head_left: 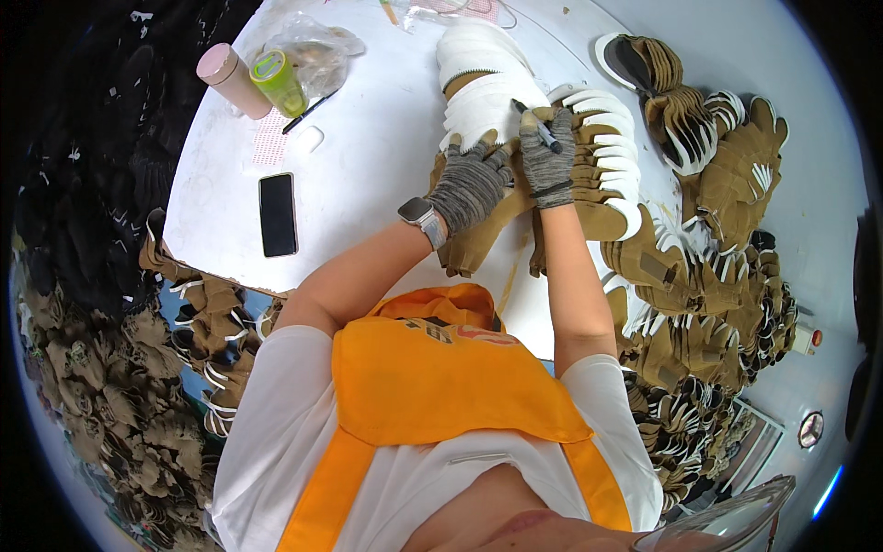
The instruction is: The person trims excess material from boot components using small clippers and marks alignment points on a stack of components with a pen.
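My left hand [469,182], in a grey knit glove with a watch at the wrist, presses flat on a stack of brown and white shoe upper pieces [487,110] on the white table [368,175]. My right hand [548,156], also in a grey glove, holds a dark pen [537,126] with its tip on the white part of the top piece. A second fanned row of brown and white pieces [602,156] lies just right of that hand.
A black phone [278,214] lies at the table's left. Behind it stand a pink cup [232,80], a green-lidded jar [278,81], a plastic bag [317,46] and a white eraser [310,139]. Heaps of brown pieces [717,276] crowd the right side and the floor at left [110,405].
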Motion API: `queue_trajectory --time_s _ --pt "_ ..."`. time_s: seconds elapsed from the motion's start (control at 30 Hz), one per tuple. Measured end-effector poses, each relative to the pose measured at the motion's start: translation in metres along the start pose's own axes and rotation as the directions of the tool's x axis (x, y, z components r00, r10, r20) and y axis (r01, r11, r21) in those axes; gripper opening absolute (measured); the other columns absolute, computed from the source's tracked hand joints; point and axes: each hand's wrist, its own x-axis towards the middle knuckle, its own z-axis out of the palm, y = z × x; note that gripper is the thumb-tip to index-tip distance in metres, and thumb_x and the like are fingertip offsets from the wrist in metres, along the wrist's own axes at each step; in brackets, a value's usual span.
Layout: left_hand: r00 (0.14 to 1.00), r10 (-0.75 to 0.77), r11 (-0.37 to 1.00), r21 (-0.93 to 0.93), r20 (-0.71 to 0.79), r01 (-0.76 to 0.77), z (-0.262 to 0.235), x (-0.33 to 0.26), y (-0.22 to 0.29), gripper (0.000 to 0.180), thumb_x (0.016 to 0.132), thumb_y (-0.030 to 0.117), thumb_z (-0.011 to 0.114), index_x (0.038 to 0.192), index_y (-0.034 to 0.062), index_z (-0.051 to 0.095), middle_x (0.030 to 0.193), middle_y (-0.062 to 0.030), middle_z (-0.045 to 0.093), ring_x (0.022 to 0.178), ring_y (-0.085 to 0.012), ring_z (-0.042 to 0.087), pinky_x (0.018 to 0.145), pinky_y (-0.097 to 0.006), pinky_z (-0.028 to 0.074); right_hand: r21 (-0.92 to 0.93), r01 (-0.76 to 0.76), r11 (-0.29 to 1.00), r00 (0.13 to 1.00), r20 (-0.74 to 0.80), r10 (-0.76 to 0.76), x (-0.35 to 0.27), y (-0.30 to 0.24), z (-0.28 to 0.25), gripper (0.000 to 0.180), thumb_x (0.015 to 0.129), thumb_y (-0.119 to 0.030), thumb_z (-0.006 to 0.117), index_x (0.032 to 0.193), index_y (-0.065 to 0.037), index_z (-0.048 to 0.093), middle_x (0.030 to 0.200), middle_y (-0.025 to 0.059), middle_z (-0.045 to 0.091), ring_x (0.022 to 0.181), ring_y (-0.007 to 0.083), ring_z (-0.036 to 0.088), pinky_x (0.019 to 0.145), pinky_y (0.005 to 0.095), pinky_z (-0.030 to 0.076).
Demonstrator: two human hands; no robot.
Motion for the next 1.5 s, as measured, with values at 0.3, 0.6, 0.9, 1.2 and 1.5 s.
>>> queue_trajectory --time_s 0.3,0.6,0.9,1.2,1.5 --pt "0.999 -0.008 0.999 -0.035 0.049 0.009 -0.002 0.0 -0.004 0.03 0.089 0.034 0.054 0.11 0.0162 0.066 0.141 -0.006 0.044 0.138 -0.0262 0.028 0.107 -0.064 0.017 -0.179 -0.029 0.983 0.999 0.03 0.035 0.005 0.007 0.014 0.024 0.084 -0.022 0.067 0.09 -0.002 0.056 0.08 0.0129 0.063 0.071 0.0224 0.061 0.067 0.0338 0.049" --pt "1.0 0.007 0.998 -0.066 0.016 -0.006 0.0 0.0 -0.003 0.031 0.089 0.034 0.055 0.111 0.0148 0.066 0.141 -0.0064 0.044 0.138 -0.0255 0.029 0.107 -0.064 0.017 -0.127 -0.015 0.992 0.997 -0.08 0.005 0.003 0.007 0.012 0.018 0.087 -0.019 0.062 0.088 -0.002 0.054 0.074 0.0075 0.059 0.066 0.0177 0.055 0.064 0.0318 0.048" --pt "0.999 0.018 0.998 -0.069 0.045 -0.015 -0.005 0.0 -0.002 0.029 0.088 0.032 0.057 0.107 0.0114 0.066 0.147 -0.0045 0.037 0.135 -0.0264 0.033 0.106 -0.063 0.019 0.084 0.084 0.993 0.983 -0.173 -0.069 -0.006 0.009 -0.005 0.02 0.091 -0.024 0.058 0.088 -0.004 0.054 0.078 0.0054 0.058 0.072 0.0132 0.053 0.07 0.0279 0.045" --pt "0.958 -0.122 0.896 -0.444 -0.258 -0.006 0.013 -0.005 -0.008 0.02 0.085 0.023 0.06 0.095 0.0061 0.064 0.146 -0.0106 0.038 0.135 -0.0312 0.032 0.109 -0.056 0.017 0.359 -0.026 0.933 0.97 -0.218 0.111 -0.026 -0.006 -0.006 0.022 0.093 -0.025 0.057 0.086 -0.005 0.052 0.078 0.0028 0.057 0.074 0.0114 0.052 0.073 0.0263 0.043" --pt "0.826 -0.393 0.913 -0.28 -0.404 0.298 -0.02 0.089 -0.046 0.031 0.091 0.033 0.053 0.104 0.0069 0.064 0.15 -0.0186 0.026 0.137 -0.0419 0.019 0.111 -0.055 0.01 0.633 -0.072 0.771 0.955 -0.179 0.236 0.0 -0.027 -0.008 0.022 0.091 -0.023 0.056 0.082 -0.003 0.051 0.072 0.007 0.056 0.07 0.0173 0.056 0.075 0.0299 0.05"
